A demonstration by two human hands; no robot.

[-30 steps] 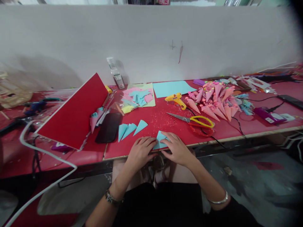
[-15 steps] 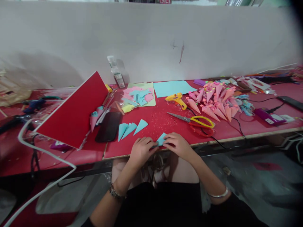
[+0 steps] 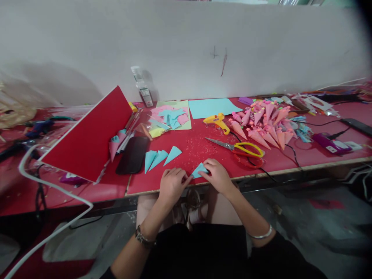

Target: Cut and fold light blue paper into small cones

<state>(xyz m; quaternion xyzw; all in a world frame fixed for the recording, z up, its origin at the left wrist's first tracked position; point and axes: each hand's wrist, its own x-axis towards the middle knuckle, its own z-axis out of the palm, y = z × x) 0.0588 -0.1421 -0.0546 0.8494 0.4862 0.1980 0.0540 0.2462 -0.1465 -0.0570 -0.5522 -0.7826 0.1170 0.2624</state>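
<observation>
The red bench (image 3: 203, 151) runs the full width of the view against a pale wall (image 3: 186, 46), and its load is sorted by kind, likely so each stage of the paper work is within reach. A red board (image 3: 90, 135) leans tilted at the left, with a dark phone (image 3: 132, 155) lying flat just beside its lower edge. Toward the back lies a flat blue sheet (image 3: 212, 107), and next to it a yellow-green sheet carrying blue and pink scraps (image 3: 171, 116). To the right, a heap of pink cones (image 3: 266, 124) is piled together — finished pieces, by the look of them. The glue gun (image 3: 216, 122) and the scissors (image 3: 236, 147) rest between that heap and the person, handles turned toward the right hand. Three blue cones (image 3: 161, 157) lie side by side near the front, just left of the hands.

At the bench's front edge both hands meet on one blue piece (image 3: 200, 169). The left hand (image 3: 171, 184) is curled, its fingertips pinching the piece's left corner; the right hand (image 3: 217, 176) is curled too, fingers closed over its right side. The piece sits between the two hands, tilted up off the bench, its point toward the back — held so, I judge, to roll it.
</observation>
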